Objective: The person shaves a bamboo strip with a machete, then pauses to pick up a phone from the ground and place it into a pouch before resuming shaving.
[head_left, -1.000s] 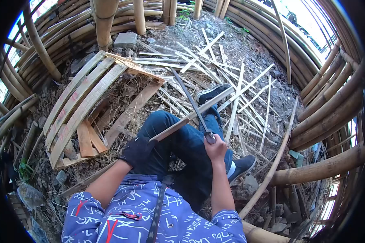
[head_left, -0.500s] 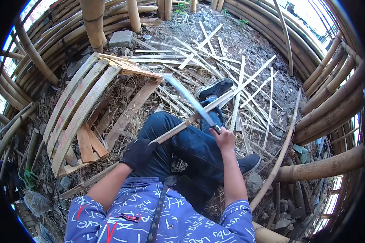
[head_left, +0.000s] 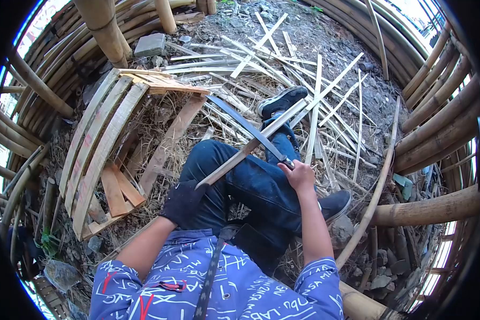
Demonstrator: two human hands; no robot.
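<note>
Bamboo strip (head_left: 244, 151) lies slantwise across the jeans (head_left: 258, 194) of a person seated on littered ground inside a ring of bamboo poles (head_left: 426, 209), its far end beside a dark shoe (head_left: 282, 102). The left hand (head_left: 183, 202), in a black glove, has its fingers closed around the strip's near end, close to the knee. The right hand (head_left: 300, 176), bare, grips the handle of a long knife (head_left: 239, 119), fingers wrapped snugly about it, with the blade pointing forward and to the left. The blade crosses the strip near its middle; whether the two touch there cannot be told. The knife's tip shows just beside the corner of a slatted wooden crate (head_left: 109, 136), which stands to the person's left with short pieces of orange-brown wood (head_left: 113, 189) inside its frame. Ahead, a loose heap of pale strips (head_left: 313, 117) spreads over soil and dry straw, many crossing one another. A gray block (head_left: 150, 45) sits beyond the crate, near an upright pole. A dark strap (head_left: 210, 277) runs down the front of the wearer's blue printed shirt (head_left: 250, 290).
</note>
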